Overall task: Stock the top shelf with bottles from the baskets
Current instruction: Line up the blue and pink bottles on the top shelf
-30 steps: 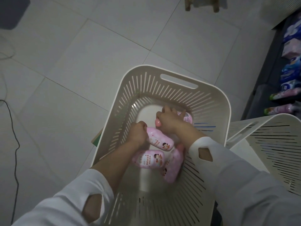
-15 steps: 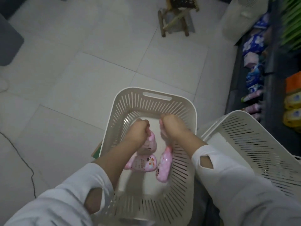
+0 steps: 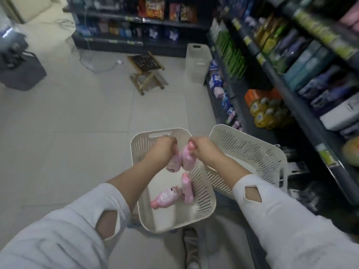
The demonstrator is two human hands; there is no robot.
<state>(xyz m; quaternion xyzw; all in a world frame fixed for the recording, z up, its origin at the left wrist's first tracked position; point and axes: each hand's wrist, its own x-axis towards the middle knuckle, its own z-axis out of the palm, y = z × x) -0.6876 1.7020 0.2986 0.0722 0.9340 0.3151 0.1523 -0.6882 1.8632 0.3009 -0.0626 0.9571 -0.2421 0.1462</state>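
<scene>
Hanging side by side at the frame's centre, a small pink bottle (image 3: 173, 164) is gripped by the left hand (image 3: 162, 150) and a second pink bottle (image 3: 187, 161) by the right hand (image 3: 204, 150), both above the cream basket (image 3: 137, 156), where two more bottles (image 3: 167, 197) lie.

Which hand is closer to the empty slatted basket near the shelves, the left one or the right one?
Right. The right hand, gripping a pink bottle, is just left of the empty slatted basket; the left hand, holding another bottle, is farther left.
</scene>
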